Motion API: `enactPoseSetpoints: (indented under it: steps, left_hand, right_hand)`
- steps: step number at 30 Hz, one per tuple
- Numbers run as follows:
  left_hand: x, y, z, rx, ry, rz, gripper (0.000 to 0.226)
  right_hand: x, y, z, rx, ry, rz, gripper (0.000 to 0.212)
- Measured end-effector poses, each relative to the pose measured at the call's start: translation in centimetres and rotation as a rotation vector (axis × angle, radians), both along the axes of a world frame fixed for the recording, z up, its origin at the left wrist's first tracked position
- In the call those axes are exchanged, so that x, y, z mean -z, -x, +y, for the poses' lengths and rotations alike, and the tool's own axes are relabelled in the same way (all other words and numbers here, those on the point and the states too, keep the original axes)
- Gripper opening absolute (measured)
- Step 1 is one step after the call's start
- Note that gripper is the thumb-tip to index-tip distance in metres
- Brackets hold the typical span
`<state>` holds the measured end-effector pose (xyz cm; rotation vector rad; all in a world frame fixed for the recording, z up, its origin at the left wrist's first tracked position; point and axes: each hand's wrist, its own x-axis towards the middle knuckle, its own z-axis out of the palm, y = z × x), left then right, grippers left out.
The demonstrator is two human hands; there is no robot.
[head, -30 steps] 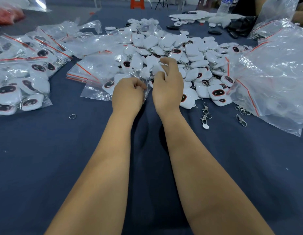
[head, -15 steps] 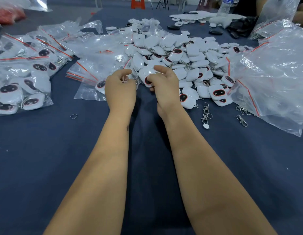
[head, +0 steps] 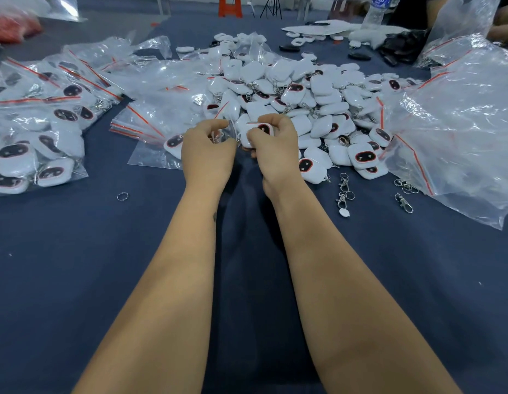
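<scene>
My right hand (head: 271, 150) grips a white keychain charm (head: 257, 132) with a dark oval face ringed in red. My left hand (head: 207, 150) pinches the mouth of a small clear zip bag (head: 230, 130) right beside it, fingers curled on the plastic. Both hands sit at the near edge of a big heap of the same white charms (head: 304, 100) on the dark blue table (head: 76, 265). The charm touches the bag's opening; how far inside it sits is hidden by my fingers.
Filled clear bags with red zip strips (head: 39, 132) lie at the left. A stack of empty small bags (head: 153, 123) sits left of my hands. Large crumpled plastic bags (head: 460, 132) rise at the right. Loose metal clasps (head: 343, 191) and a ring (head: 122, 196) lie on the table.
My right hand picked a charm from the heap and brought it back to the bag. My left hand lifted the bag's mouth and now holds it against the charm.
</scene>
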<state>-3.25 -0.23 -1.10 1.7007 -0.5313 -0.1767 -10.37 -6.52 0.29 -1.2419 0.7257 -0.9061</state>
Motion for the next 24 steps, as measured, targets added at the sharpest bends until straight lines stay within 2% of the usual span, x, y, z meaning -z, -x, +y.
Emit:
enactPoseSetpoints:
  steps: [4,8,12,15,19,24]
  left_hand:
    - [0.2,-0.1,0.0,0.004,-0.037,-0.017,0.04]
    - [0.1,0.0,0.0,0.027,-0.097,-0.036,0.045]
    - [0.0,0.1,-0.1,0.037,-0.18,-0.102,0.039]
    - [-0.1,0.2,-0.1,0.049,-0.162,-0.077,0.035]
    - [-0.4,0.4,0.0,0.024,-0.037,0.047,0.032]
    - [-0.8,0.7,0.1,0.023,0.069,0.152,0.023]
  right_hand:
    - [0.2,0.1,0.0,0.049,0.067,-0.027,0.034]
    - [-0.1,0.1,-0.2,0.082,-0.06,-0.121,0.028]
    - [-0.2,0.1,-0.4,0.029,-0.116,-0.244,0.016]
    - [-0.3,0.2,-0.3,-0.051,-0.143,-0.255,0.02]
    - [-0.2,0.0,0.1,-0.133,-0.077,-0.154,0.02]
    - [0.1,-0.1,0.3,-0.166,0.026,-0.036,0.037]
